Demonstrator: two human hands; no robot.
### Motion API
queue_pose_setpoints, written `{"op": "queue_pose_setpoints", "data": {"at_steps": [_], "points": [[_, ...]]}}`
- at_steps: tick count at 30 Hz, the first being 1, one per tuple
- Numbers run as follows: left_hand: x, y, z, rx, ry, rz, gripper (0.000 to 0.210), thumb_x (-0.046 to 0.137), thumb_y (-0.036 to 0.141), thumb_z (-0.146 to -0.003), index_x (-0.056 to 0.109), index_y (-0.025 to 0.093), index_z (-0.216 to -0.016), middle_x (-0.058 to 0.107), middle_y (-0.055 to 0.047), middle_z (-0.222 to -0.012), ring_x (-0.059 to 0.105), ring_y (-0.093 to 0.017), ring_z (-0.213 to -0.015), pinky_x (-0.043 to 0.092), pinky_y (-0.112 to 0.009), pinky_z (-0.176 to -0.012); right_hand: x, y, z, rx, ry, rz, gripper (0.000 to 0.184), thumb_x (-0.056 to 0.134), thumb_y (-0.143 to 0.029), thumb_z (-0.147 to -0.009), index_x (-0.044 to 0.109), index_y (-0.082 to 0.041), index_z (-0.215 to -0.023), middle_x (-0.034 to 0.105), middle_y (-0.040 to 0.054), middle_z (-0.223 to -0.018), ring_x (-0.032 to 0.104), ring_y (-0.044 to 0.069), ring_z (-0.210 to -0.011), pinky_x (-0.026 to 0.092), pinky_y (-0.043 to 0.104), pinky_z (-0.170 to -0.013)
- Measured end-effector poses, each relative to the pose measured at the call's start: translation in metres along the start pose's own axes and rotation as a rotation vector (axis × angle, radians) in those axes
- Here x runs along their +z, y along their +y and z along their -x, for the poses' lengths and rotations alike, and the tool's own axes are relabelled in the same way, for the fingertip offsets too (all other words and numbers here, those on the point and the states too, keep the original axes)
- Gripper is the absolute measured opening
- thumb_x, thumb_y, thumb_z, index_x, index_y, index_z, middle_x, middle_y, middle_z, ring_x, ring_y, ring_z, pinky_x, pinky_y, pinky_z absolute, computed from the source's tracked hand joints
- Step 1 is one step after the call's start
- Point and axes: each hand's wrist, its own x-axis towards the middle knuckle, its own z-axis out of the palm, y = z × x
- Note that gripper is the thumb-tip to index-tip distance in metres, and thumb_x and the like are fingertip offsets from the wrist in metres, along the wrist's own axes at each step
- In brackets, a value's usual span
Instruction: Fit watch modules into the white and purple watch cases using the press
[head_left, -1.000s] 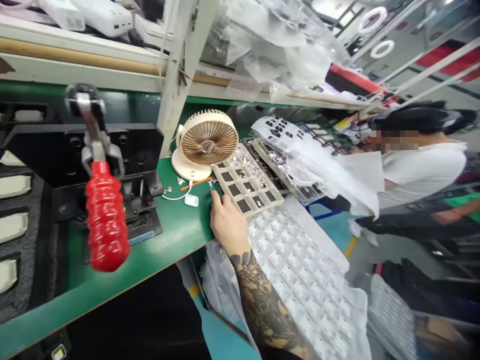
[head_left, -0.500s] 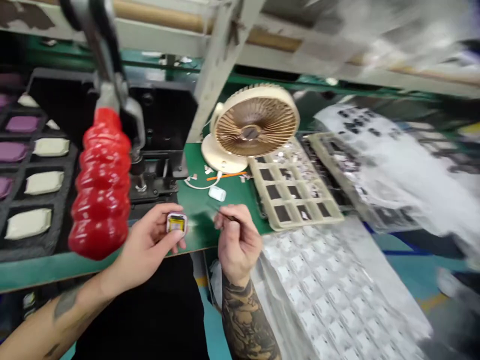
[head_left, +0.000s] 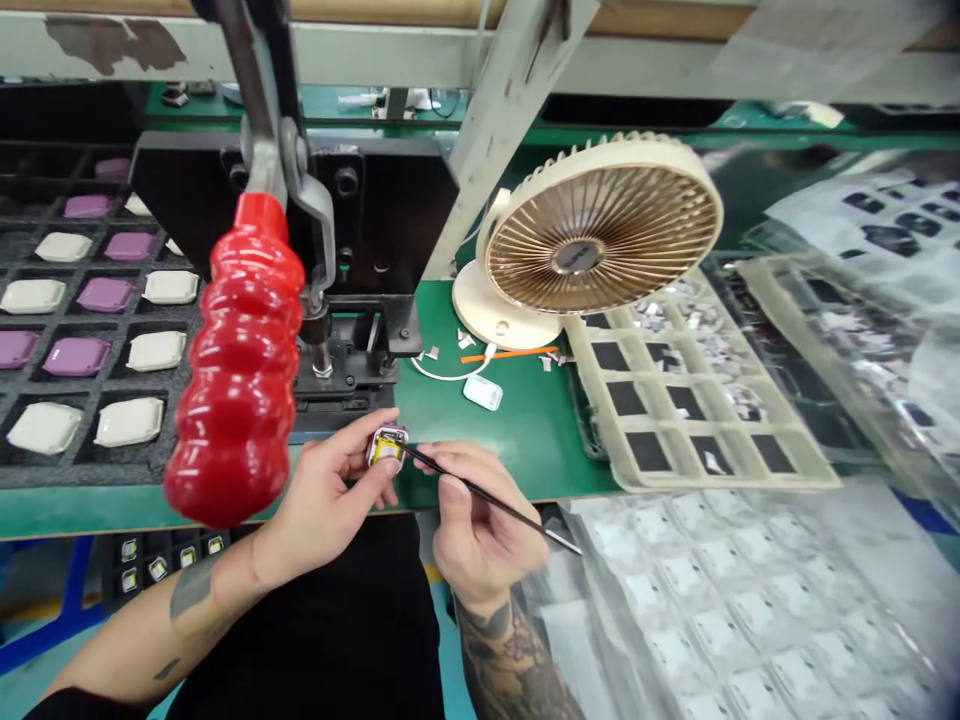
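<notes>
My left hand [head_left: 337, 495] holds a small white-rimmed device housing [head_left: 388, 447] between thumb and fingers, its open side facing up. Yellow and silver parts show inside it. My right hand [head_left: 484, 520] grips slim black tweezers [head_left: 517, 514] like a pen. Their tip reaches the inner upper right edge of the housing; whether it touches a part there I cannot tell. Both hands are above the front edge of the green bench [head_left: 442, 480]. On the bench beyond them lies a small white rectangular piece [head_left: 483, 392].
A press with a red handle [head_left: 234, 380] stands close on the left. Behind it are foam trays [head_left: 90, 390] of white and purple cases. A fan [head_left: 600, 240], an orange stick [head_left: 480, 357] and a compartment box [head_left: 622, 460] are to the right. Wrapped white pieces [head_left: 720, 600] lie nearer.
The tweezers' tip has moved left, from apart to inside the housing's edge. My right hand has turned, showing the tool's full length. The camera view has shifted and sharpened.
</notes>
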Motion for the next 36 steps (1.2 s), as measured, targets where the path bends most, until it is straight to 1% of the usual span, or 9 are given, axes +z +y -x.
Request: {"op": "queue_pose_setpoints", "data": {"at_steps": [9, 14, 17, 21, 23, 27, 30, 33, 36], "points": [[0.0, 0.001, 0.002, 0.014, 0.004, 0.028, 0.051, 0.084, 0.041, -0.104, 0.074, 0.033, -0.153, 0.08, -0.004, -0.092, 0.076, -0.017, -0.073, 0.066, -0.029, -0.067, 0.005, 0.001, -0.001, 0.165, 0.024, -0.045, 0.017, 0.072, -0.02, -0.108, 0.084, -0.026, -0.119, 0.083, 0.008, -0.105, 0.081, 0.024, -0.091, 0.072, 0.04, -0.079], [-0.002, 0.002, 0.003, -0.001, -0.016, 0.072, 0.051, 0.085, 0.042, -0.104, 0.074, 0.034, -0.153, 0.082, -0.005, -0.096, 0.077, -0.017, -0.075, 0.067, -0.028, -0.068, 0.006, -0.002, -0.002, 0.38, -0.034, -0.307, 0.014, 0.069, -0.027, -0.113, 0.082, -0.024, -0.115, 0.08, 0.0054, -0.098, 0.077, 0.017, -0.075, 0.066, 0.032, -0.067], [-0.003, 0.002, 0.003, -0.027, -0.004, 0.095, 0.056, 0.086, 0.045, -0.103, 0.071, 0.031, -0.155, 0.084, -0.009, -0.108, 0.079, -0.019, -0.079, 0.068, -0.03, -0.07, 0.001, -0.006, 0.001, 0.307, -0.081, -0.375, 0.014, 0.069, -0.03, -0.113, 0.081, -0.024, -0.116, 0.077, 0.0052, -0.093, 0.074, 0.019, -0.075, 0.064, 0.034, -0.066], [-0.002, 0.001, 0.001, -0.008, 0.027, 0.104, 0.058, 0.085, 0.043, -0.104, 0.067, 0.028, -0.157, 0.084, -0.011, -0.111, 0.079, -0.018, -0.075, 0.067, -0.028, -0.067, -0.007, -0.007, -0.002, 0.095, 0.167, -0.253, 0.013, 0.072, -0.026, -0.11, 0.081, -0.026, -0.119, 0.076, 0.0057, -0.095, 0.075, 0.021, -0.084, 0.063, 0.032, -0.063], [-0.002, 0.001, 0.0, 0.005, 0.027, 0.123, 0.058, 0.086, 0.043, -0.104, 0.067, 0.026, -0.156, 0.085, -0.012, -0.111, 0.079, -0.017, -0.073, 0.066, -0.027, -0.066, -0.01, -0.004, -0.005, 0.122, 0.203, -0.2, 0.012, 0.073, -0.024, -0.11, 0.081, -0.027, -0.118, 0.078, 0.006, -0.099, 0.076, 0.02, -0.085, 0.064, 0.03, -0.063], [-0.003, 0.006, 0.003, 0.033, -0.006, 0.152, 0.06, 0.087, 0.041, -0.103, 0.068, 0.021, -0.157, 0.084, -0.01, -0.101, 0.079, -0.018, -0.075, 0.067, -0.027, -0.069, -0.004, 0.001, -0.004, 0.26, 0.129, -0.199, 0.01, 0.076, -0.022, -0.109, 0.082, -0.025, -0.116, 0.081, 0.0059, -0.104, 0.079, 0.017, -0.082, 0.067, 0.029, -0.071], [-0.004, 0.011, 0.003, 0.029, -0.005, 0.201, 0.056, 0.079, 0.046, -0.108, 0.07, 0.018, -0.156, 0.086, -0.014, -0.111, 0.082, -0.021, -0.081, 0.069, -0.031, -0.073, -0.003, -0.004, 0.002, 0.356, 0.066, -0.32, 0.009, 0.076, -0.03, -0.111, 0.081, -0.023, -0.111, 0.081, 0.0051, -0.096, 0.077, 0.015, -0.072, 0.065, 0.026, -0.067], [0.002, 0.011, -0.003, -0.061, 0.053, 0.248, 0.053, 0.076, 0.047, -0.11, 0.072, 0.017, -0.153, 0.086, -0.017, -0.12, 0.082, -0.022, -0.079, 0.069, -0.032, -0.069, -0.032, -0.022, 0.0, 0.392, 0.013, -0.478, 0.015, 0.073, -0.039, -0.111, 0.077, -0.025, -0.108, 0.078, 0.0035, -0.088, 0.071, 0.014, -0.064, 0.055, 0.023, -0.052], [0.015, 0.004, -0.005, -0.066, 0.014, 0.184, 0.057, 0.083, 0.043, -0.106, 0.07, 0.02, -0.157, 0.086, -0.015, -0.119, 0.081, -0.022, -0.079, 0.07, -0.033, -0.069, -0.105, -0.057, -0.023, 0.328, -0.084, -0.407, 0.012, 0.072, -0.036, -0.11, 0.075, -0.027, -0.103, 0.072, 0.001, -0.076, 0.063, 0.014, -0.058, 0.05, 0.023, -0.05]]}}
